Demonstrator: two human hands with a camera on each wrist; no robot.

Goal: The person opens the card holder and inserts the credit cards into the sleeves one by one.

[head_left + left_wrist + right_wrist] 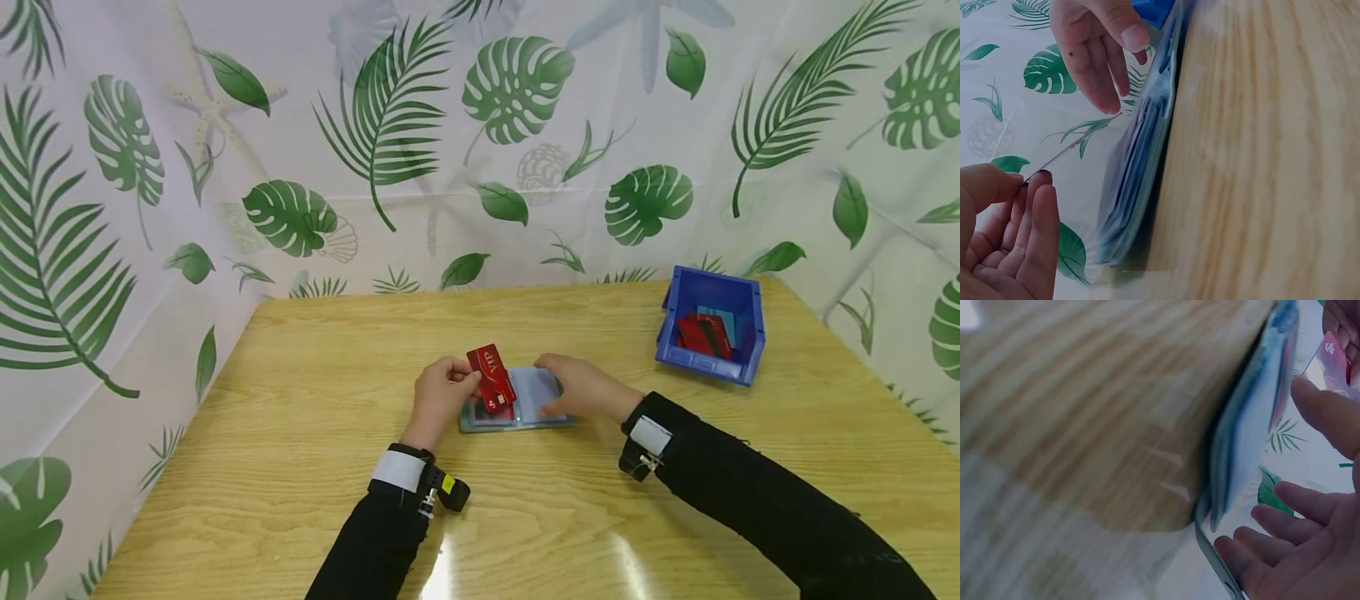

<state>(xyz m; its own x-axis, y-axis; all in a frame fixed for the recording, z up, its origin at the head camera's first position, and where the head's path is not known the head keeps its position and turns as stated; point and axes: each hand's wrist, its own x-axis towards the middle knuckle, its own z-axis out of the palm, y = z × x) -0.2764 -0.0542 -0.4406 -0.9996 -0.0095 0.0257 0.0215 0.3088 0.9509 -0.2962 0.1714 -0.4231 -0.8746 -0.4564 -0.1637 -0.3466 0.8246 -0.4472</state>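
Note:
My left hand (441, 398) pinches a red VIP card (492, 377) between thumb and fingers, tilted above the left side of an open card holder (537, 395). The left wrist view shows that card nearly edge-on, apart from the holder's stacked sleeves (1135, 156). The holder lies spread on the table, its clear right-hand sleeve facing up and a red card partly visible in the left one. At the holder's right side is my right hand (591, 388), thumb and fingers spread. In the right wrist view, its fingertips are beside the holder's strap (1213, 553).
A blue plastic bin (705, 372) stands at the back right of the wooden table (337, 358), with red cards (705, 335) and a light-blue item (722, 320) inside. A leaf-patterned curtain (420, 250) hangs behind the table and along its left side.

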